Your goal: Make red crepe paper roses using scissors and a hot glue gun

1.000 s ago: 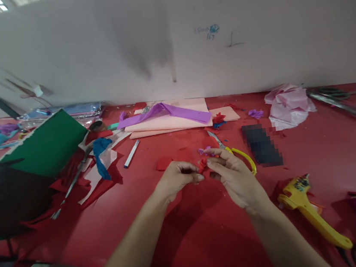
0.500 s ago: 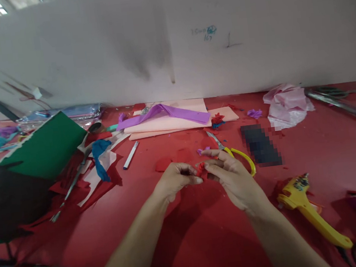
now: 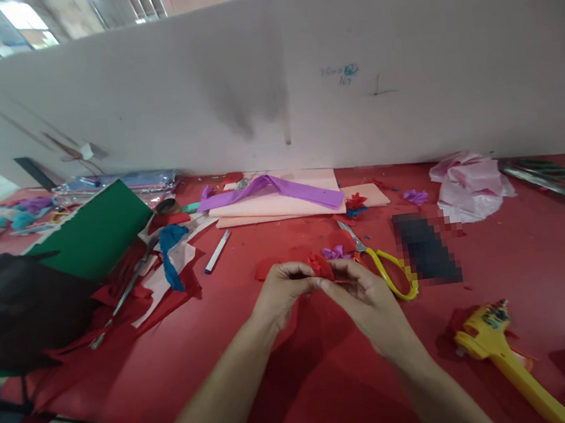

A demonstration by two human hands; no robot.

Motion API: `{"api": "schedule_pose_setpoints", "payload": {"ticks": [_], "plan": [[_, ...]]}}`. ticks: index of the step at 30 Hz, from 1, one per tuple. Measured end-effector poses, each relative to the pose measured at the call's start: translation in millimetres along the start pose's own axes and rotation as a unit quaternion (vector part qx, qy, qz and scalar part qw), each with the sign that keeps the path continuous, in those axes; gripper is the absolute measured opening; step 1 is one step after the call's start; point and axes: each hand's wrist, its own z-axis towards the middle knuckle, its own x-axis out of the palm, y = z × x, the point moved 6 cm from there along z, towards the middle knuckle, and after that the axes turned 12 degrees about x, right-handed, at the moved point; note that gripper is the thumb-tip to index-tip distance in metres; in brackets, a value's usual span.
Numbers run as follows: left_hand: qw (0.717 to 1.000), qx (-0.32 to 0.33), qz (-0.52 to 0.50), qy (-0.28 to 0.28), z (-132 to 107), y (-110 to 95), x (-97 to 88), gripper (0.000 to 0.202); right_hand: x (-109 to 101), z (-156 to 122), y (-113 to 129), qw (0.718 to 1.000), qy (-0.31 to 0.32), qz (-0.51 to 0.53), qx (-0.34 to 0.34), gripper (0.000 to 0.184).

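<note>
Both my hands meet over the middle of the red table. My left hand and my right hand pinch a small crumpled red paper flower between their fingertips, fingers closed on it. A small purple paper flower lies just beyond my fingers. Yellow-handled scissors lie right of my right hand.
A yellow glue gun lies at the lower right. Pink sheets with a purple strip sit by the white wall. Green card, black card, red scraps and long scissors fill the left. Crumpled pink tissue is at the right.
The view has tilted up a little, so everything sits lower in the frame. My hands have drawn closer together around the red paper flower.
</note>
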Motion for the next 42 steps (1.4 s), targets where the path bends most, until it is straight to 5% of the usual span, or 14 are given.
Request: {"api": "schedule_pose_setpoints", "payload": {"ticks": [7, 29, 42], "plan": [[0.999, -0.024, -0.029, 0.009, -1.3, 2.3, 2.9, 0.023, -7.3, 1.6, -8.4, 0.997, -0.061, 0.051, 0.010, 0.010], [0.992, -0.048, -0.113, 0.022, -4.8, 1.1, 6.5, 0.028, -5.6, 4.9, -14.5, 0.989, -0.045, 0.138, 0.025, 0.012], [0.990, -0.042, -0.133, 0.017, -4.8, -2.6, 8.7, 0.025, -6.5, -6.2, 4.7, 0.987, -0.106, -0.058, -0.109, 0.008]]}}
